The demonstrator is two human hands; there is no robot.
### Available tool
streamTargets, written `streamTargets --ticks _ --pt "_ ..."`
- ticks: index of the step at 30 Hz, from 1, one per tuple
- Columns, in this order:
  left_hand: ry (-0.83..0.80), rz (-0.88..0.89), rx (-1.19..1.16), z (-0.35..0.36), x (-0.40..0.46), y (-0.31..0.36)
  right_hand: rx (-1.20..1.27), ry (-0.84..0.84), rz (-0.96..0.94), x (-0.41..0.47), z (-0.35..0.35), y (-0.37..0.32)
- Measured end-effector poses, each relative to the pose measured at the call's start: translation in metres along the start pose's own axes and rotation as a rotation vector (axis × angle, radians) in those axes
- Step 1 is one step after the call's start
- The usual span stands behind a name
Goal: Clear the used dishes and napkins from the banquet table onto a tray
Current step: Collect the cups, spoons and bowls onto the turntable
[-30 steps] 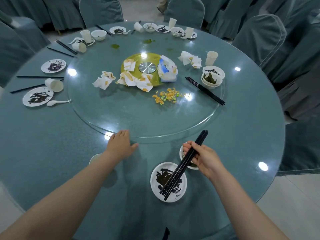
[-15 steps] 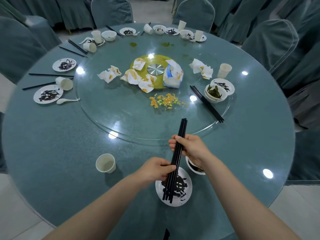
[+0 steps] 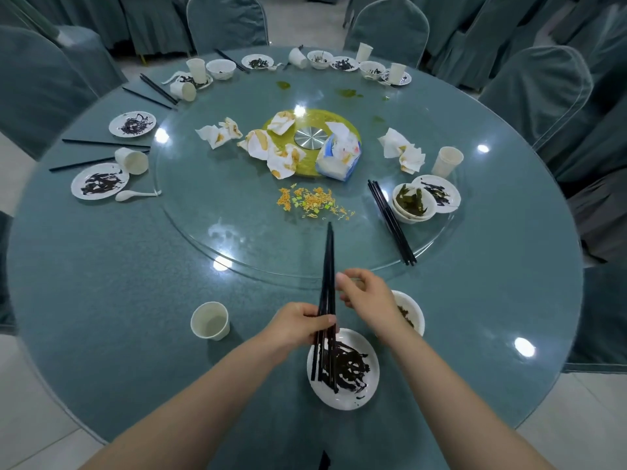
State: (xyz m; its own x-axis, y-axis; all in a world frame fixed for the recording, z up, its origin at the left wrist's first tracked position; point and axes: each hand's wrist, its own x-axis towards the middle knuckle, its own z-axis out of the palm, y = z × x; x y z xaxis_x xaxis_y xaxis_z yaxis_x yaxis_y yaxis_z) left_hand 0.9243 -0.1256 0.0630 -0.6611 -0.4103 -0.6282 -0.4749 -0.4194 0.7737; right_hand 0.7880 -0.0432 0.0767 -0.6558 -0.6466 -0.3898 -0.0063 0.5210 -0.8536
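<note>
Banquet hall, teal-covered chairs ringing a round table [image 3: 101,300] with a glass turntable [image 3: 210,225] at its centre. Left hand [image 3: 298,325] grips a bundle of slim black chopsticks [image 3: 327,283] at their lower part, tips pointing far, likely gathered so they carry as one. Right hand [image 3: 368,296] hovers just right of them, fingers loosely curled, holding nothing. Beneath: white plate [image 3: 368,391] with dark scraps; a bowl [image 3: 415,313] near right; paper cup [image 3: 209,321] near left. Crumpled, stained napkins [image 3: 268,147] lie far, on the turntable. No tray visible.
</note>
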Motion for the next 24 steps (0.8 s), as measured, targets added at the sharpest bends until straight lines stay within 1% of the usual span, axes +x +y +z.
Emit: streamTargets --ticks 3,4,5,7,9,11,13,16,19,21,24 --pt "0.099 0.022 -0.147 -0.008 0.008 0.003 -0.141 -0.026 -0.011 -0.020 0.007 0.015" --pt "0.130 0.031 -0.200 -0.011 0.011 0.004 -0.188 -0.070 0.010 -0.026 0.011 0.020" --pt "0.158 0.038 -0.251 -0.013 0.014 0.005 -0.183 -0.133 0.042 -0.032 0.016 0.023" --pt "0.191 0.053 -0.324 -0.017 0.020 0.009 -0.033 -0.258 0.147 -0.040 0.027 0.025" --pt "0.191 0.055 -0.322 -0.017 0.026 0.014 0.149 -0.327 0.227 -0.045 0.035 0.023" --pt "0.164 0.038 -0.302 -0.016 0.031 0.019 0.242 -0.302 0.247 -0.047 0.040 0.021" --pt "0.128 0.017 -0.272 -0.015 0.038 0.024 0.262 -0.259 0.247 -0.046 0.042 0.022" --pt "0.095 -0.012 -0.184 -0.012 0.050 0.029 0.176 -0.190 0.252 -0.040 0.045 0.025" --pt "0.088 -0.041 -0.110 -0.003 0.058 0.034 -0.029 -0.143 0.194 -0.031 0.048 0.029" --pt "0.084 -0.051 -0.099 0.003 0.064 0.038 -0.098 -0.153 0.153 -0.028 0.049 0.027" --pt "0.099 -0.029 -0.052 0.004 0.074 0.044 -0.097 -0.206 0.103 -0.024 0.042 0.015"
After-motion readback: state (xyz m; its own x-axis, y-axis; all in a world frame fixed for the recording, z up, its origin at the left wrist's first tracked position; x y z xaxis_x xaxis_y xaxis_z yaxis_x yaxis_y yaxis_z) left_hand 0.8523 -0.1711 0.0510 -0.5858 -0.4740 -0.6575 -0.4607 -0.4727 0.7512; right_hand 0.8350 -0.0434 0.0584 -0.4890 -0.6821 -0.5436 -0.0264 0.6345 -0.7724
